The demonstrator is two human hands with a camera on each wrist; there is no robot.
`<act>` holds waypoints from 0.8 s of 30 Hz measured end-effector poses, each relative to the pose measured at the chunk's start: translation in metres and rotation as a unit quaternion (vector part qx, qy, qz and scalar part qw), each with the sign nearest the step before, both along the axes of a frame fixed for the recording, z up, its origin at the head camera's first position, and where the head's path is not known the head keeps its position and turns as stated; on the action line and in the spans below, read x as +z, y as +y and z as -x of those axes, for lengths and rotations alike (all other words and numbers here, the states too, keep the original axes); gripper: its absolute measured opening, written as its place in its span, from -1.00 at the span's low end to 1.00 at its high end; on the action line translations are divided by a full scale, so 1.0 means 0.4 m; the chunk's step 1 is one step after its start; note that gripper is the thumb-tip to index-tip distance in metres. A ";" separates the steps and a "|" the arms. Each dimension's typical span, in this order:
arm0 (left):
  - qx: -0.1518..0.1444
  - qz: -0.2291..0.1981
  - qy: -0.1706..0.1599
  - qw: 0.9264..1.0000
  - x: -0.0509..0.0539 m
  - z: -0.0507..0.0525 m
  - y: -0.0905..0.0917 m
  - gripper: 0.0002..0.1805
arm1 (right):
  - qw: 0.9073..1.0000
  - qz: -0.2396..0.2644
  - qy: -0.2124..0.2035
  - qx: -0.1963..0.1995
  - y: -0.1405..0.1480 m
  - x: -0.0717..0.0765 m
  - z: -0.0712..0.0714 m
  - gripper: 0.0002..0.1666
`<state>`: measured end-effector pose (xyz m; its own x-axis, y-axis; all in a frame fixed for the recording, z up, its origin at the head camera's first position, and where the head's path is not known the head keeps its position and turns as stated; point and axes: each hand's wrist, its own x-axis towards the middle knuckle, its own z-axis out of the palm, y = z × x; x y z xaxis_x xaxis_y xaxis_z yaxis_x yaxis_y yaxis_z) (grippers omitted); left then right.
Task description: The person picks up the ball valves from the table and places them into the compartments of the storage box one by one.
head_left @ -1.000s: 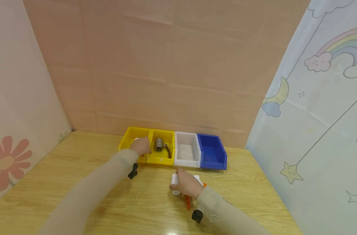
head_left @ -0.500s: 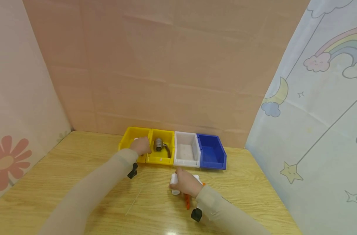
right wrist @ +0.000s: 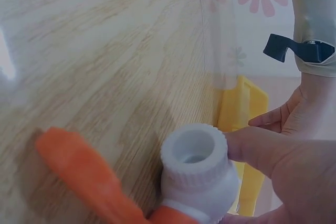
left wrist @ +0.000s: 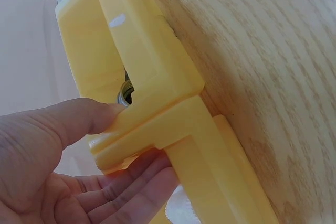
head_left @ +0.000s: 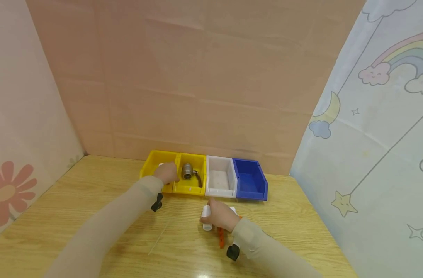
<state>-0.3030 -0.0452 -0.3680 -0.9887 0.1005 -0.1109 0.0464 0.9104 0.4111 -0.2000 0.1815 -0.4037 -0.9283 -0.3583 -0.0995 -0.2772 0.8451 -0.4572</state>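
My left hand (head_left: 167, 173) grips the adjoining side walls of two yellow bins. In the left wrist view its thumb lies over the wall of one yellow bin (left wrist: 142, 51), and the fingers reach inside the other yellow bin (left wrist: 220, 177). A white ribbed part (left wrist: 181, 208) shows in that second bin near the fingertips. My right hand (head_left: 223, 216) holds a white plastic ball valve (right wrist: 194, 166) by its body, low over the table. The valve's orange handle (right wrist: 86, 174) points away from the palm. A metal fitting (head_left: 187, 171) with a curved handle lies in the right yellow bin.
A white bin (head_left: 219, 192) and a blue bin (head_left: 251, 195) continue the row to the right, in front of the back curtain (head_left: 183, 77). A thin pale strip (head_left: 158, 238) lies on the wooden table (head_left: 121, 247) left of my right hand.
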 end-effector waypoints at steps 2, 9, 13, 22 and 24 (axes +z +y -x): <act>0.001 0.000 -0.001 1.000 -0.001 0.000 0.000 -0.81 | 1.000 -0.001 -0.001 0.000 -0.001 0.000 0.002 -0.48; 0.000 0.007 0.004 1.000 -0.002 -0.001 0.001 -0.77 | 1.000 -0.001 -0.002 0.000 -0.001 -0.003 0.007 -0.49; 0.001 0.004 0.005 1.000 -0.005 0.000 0.000 -0.78 | 1.000 0.002 -0.005 -0.002 0.000 -0.004 0.009 -0.51; 0.003 -0.002 0.003 1.000 -0.009 0.006 -0.004 -0.79 | 1.000 -0.001 0.009 0.003 -0.003 0.001 0.021 -0.61; 0.002 -0.001 0.003 1.000 -0.006 0.003 -0.004 -0.80 | 1.000 0.002 0.010 0.004 -0.004 0.010 0.022 -0.61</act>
